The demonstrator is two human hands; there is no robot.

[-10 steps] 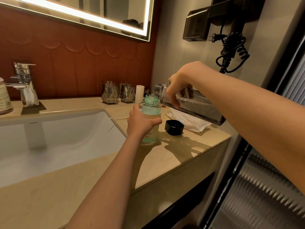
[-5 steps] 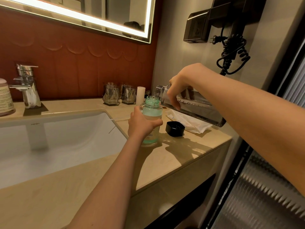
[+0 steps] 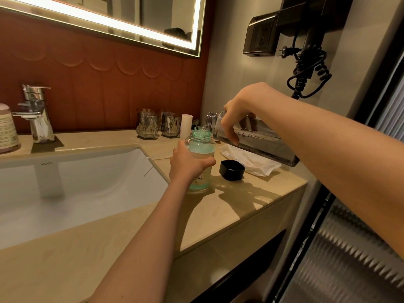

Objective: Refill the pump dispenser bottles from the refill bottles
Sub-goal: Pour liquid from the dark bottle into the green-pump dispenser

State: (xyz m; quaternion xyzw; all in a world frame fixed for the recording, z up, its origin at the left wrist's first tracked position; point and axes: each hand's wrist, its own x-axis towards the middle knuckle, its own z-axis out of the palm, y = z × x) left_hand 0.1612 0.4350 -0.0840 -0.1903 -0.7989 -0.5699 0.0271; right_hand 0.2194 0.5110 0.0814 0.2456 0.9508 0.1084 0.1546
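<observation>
your left hand (image 3: 187, 166) covers most of the dispenser bottle (image 3: 202, 147) label; the frame's left edge crops a labelled bottle (image 3: 7, 130).

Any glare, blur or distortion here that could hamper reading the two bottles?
Head view: the glowing mirror light strip blows out along the top; hard arm shadows fall on the beige stone countertop; the ribbed grey panel at lower right is smeared; the clear refill bottle and teal-tinted dispenser bottle are sharp enough.
</observation>
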